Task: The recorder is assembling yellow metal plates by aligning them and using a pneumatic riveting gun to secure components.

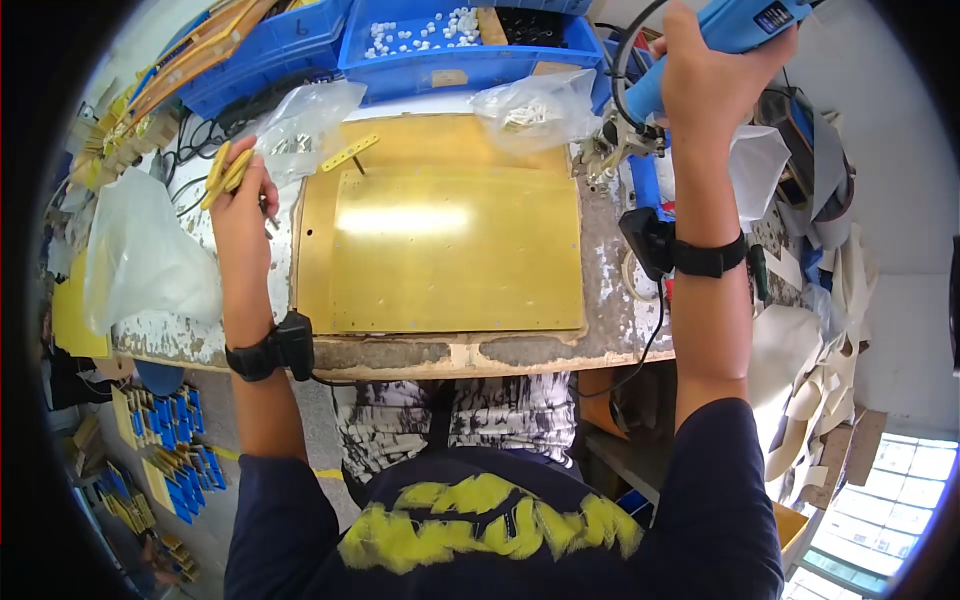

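Note:
My left hand (243, 195) is closed around small yellow flat pieces (226, 173), raised beside the left edge of the yellow board. A small dark bit of metal sticks out below its fingers, too small to name. At the upper right, my right hand (712, 85) grips a blue handheld power tool (742, 24) with a dark cable. The tool's lower end hangs over the right side of the bench. A flat yellow panel (455, 260) lies on a larger yellow board (315, 280). Across the board's far left corner is a narrow yellow strip with holes (350, 153), a dark pin beneath it.
Blue bins (440, 78) with white and black small parts line the back. Clear bags of parts (530, 108) sit in front of them. A translucent bag (150, 250) lies at left, and metal fittings (610, 150) stand at right. The worn bench edge (400, 357) runs before me.

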A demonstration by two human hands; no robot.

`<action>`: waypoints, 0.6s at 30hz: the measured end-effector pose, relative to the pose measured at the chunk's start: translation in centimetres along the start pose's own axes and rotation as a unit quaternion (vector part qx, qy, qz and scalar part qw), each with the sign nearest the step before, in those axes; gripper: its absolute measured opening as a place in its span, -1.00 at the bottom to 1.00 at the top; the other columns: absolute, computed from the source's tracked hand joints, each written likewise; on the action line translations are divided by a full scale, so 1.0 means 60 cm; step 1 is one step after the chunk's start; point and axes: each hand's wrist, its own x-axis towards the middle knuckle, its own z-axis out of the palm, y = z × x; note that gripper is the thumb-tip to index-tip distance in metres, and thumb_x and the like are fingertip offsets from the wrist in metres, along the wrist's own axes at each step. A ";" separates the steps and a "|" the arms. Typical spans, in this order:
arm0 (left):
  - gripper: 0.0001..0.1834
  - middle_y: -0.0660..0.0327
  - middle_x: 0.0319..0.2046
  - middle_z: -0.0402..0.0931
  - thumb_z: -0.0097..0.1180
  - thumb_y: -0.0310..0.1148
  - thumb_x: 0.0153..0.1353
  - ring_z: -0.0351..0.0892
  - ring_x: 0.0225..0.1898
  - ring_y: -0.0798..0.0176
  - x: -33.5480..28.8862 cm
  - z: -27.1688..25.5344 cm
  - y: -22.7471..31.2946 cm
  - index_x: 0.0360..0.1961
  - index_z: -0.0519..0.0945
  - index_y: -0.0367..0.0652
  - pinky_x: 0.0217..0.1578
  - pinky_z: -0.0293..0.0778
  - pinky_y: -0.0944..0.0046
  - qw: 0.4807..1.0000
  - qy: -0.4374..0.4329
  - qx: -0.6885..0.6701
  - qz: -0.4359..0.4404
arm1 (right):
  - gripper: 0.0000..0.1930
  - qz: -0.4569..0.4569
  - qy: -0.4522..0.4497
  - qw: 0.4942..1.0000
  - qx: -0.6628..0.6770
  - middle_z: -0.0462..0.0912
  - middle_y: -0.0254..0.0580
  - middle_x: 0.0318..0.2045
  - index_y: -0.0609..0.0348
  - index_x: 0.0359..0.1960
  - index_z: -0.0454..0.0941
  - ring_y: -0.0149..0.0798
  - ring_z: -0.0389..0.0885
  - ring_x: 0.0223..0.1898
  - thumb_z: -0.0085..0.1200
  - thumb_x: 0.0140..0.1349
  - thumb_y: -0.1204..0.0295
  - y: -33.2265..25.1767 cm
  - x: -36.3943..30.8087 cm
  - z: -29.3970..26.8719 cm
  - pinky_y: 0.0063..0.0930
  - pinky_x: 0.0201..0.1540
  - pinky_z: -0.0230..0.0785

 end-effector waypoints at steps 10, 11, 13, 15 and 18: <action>-0.27 0.23 -0.18 0.58 0.18 -0.58 0.14 0.49 -0.33 0.47 0.016 0.010 -0.105 0.35 0.22 -0.16 -0.41 0.33 0.50 0.983 -0.149 0.102 -0.025 | -0.30 -0.015 -0.007 0.998 -0.065 0.49 -0.12 -0.41 0.29 0.28 0.12 -0.36 0.47 -0.66 0.07 0.04 0.56 -0.006 -0.006 0.025 -0.50 -0.60 0.39; -0.18 0.16 -0.16 0.55 0.22 -0.63 0.09 0.53 -0.23 0.37 0.015 0.019 -0.105 0.38 0.16 -0.19 -0.22 0.48 0.41 0.979 -0.161 0.122 -0.025 | -0.30 -0.009 -0.012 0.998 -0.066 0.49 -0.12 -0.41 0.29 0.28 0.12 -0.36 0.47 -0.66 0.07 0.04 0.56 -0.001 -0.007 0.026 -0.50 -0.60 0.39; -0.12 0.16 -0.17 0.55 0.25 -0.61 0.07 0.53 -0.24 0.38 0.017 0.048 -0.109 0.40 0.11 -0.20 -0.23 0.48 0.42 0.978 -0.170 0.113 -0.029 | -0.33 -0.037 0.004 0.996 -0.082 0.49 -0.16 -0.45 0.29 0.25 0.14 -0.37 0.46 -0.67 0.06 0.05 0.56 0.007 0.003 0.014 -0.50 -0.62 0.36; -0.05 0.18 -0.21 0.59 0.32 -0.56 0.04 0.54 -0.28 0.41 0.013 0.060 -0.109 0.42 0.04 -0.23 -0.25 0.48 0.44 0.979 -0.171 0.098 -0.046 | -0.35 -0.038 0.006 0.996 -0.084 0.48 -0.18 -0.47 0.29 0.24 0.15 -0.38 0.45 -0.68 0.06 0.05 0.57 0.017 0.003 0.016 -0.50 -0.63 0.35; -0.07 0.21 -0.26 0.62 0.30 -0.53 0.07 0.54 -0.33 0.44 0.029 0.043 -0.146 0.42 0.04 -0.23 -0.27 0.48 0.45 0.978 -0.196 0.076 -0.006 | -0.42 -0.051 0.007 0.993 -0.107 0.47 -0.23 -0.54 0.33 0.18 0.20 -0.39 0.45 -0.67 0.08 0.08 0.55 0.024 -0.003 0.029 -0.51 -0.63 0.34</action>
